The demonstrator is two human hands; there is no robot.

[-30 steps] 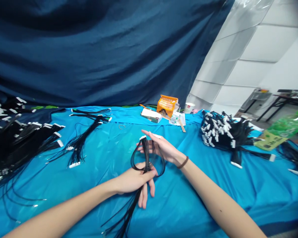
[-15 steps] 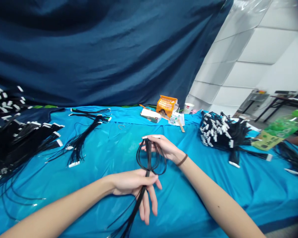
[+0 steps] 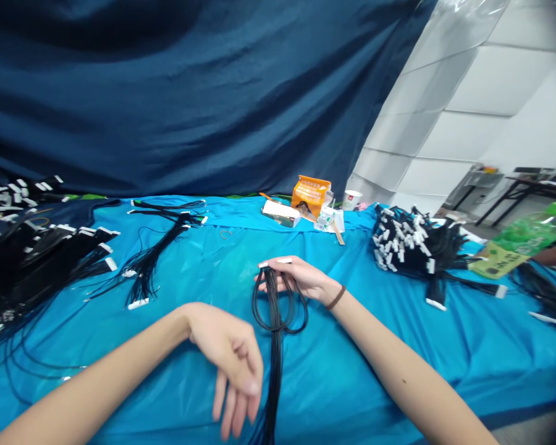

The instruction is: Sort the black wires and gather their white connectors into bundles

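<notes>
Item: one black wire harness (image 3: 273,352), looped, with white connectors (image 3: 263,265) at its upper end. Location: on the wearer's side of the orange packet (image 3: 311,194), slightly left of it, above the blue-covered tabletop (image 3: 370,383); lower end runs out of view.

Hands: well apart from one another. Right hand (image 3: 301,281), nearer the wearer than the orange packet, pinches the harness just beneath the connectors. Left hand (image 3: 235,364), farther toward the wearer and left of the orange packet, is loosely curled beside the hanging wires, with no wire visible in its grip.

Handling (judged): light; thin wires soft and springy, so loops may spread if loosened; jackets probably smooth and a little slippery; connectors hard, their wire joints the delicate part. Best hold: the narrow waist where the loops gather, with support under the connectors; pulling single strands is ill-advised. Whether a tie secures the waist: cannot be told.

Also present: similar harnesses in a dark heap (image 3: 28,259) far left of the orange packet, a small cluster (image 3: 160,253) nearer on that side, and a pile (image 3: 403,241) to its right; paper cup (image 3: 351,199) just right of it.
</notes>
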